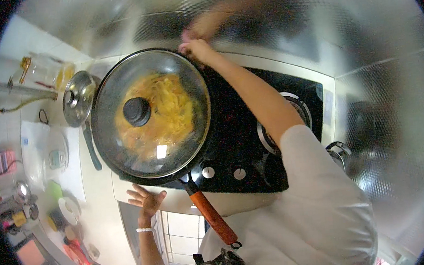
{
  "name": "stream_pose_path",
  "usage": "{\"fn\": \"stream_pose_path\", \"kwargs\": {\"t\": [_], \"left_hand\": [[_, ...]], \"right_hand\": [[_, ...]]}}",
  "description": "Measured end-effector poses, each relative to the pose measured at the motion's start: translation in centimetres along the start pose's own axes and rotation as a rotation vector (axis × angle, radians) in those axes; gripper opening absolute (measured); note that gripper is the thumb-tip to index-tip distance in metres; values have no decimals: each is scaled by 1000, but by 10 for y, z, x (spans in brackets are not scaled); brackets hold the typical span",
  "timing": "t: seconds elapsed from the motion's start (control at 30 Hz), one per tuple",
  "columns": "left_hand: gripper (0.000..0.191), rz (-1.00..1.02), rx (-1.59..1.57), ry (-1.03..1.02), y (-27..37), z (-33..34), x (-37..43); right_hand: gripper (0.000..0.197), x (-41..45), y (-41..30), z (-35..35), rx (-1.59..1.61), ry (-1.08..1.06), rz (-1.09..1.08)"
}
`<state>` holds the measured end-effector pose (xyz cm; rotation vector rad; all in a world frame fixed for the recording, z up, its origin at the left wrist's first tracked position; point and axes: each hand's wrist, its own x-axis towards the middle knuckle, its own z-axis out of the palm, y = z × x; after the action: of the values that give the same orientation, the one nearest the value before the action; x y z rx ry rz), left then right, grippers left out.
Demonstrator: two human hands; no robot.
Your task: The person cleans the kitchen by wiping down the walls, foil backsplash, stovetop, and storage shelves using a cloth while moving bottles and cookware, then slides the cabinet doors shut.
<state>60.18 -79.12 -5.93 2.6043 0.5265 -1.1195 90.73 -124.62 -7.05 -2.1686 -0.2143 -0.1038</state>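
A large black wok (pixel 146 181) sits on the left side of the black glass cooktop (pixel 234 130). Its glass lid (pixel 114 92) has a round black knob (pixel 137 111); beneath it, yellowish food (pixel 174 109) in orange-brown liquid shows through. The wok's orange-brown handle (pixel 213 217) points towards my body. By the wok's near left edge is my left hand (pixel 150 203), empty with fingers spread, wearing a white bead bracelet (pixel 145 230). My right hand (pixel 197 51) reaches over the cooktop to the wok's far right rim, its fingers curled. What those fingers hold, if anything, is unclear.
A second burner (pixel 302 105) lies under my right forearm. Left of the wok are a smaller metal-and-glass lid (pixel 79 99), a dark green handle (pixel 92 148), a kitchen scale (pixel 57 157) and a glass jar (pixel 42 71). Patterned foil-like sheeting (pixel 263 29) lines the wall behind.
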Motion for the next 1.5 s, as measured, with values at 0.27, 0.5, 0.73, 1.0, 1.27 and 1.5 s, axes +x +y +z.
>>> {"fn": "stream_pose_path", "kwargs": {"t": [0.27,0.5,0.73,1.0,1.27,1.5], "left_hand": [[136,-76,19,12,14,-7,-6],[133,-62,65,72,-19,13,26],[135,-65,84,75,-32,13,25],[135,15,158,42,-40,14,29],[131,-29,175,103,-16,12,11],[130,74,120,-7,-60,17,37]], "right_hand": [[23,-47,-45,-40,-285,-115,109],[43,-88,12,-164,343,-991,864],[31,-220,75,-221,-461,-328,389],[20,-288,87,-291,-830,-295,749],[13,-281,29,-288,-1103,-420,815],[32,-264,58,-240,41,-380,443]]}}
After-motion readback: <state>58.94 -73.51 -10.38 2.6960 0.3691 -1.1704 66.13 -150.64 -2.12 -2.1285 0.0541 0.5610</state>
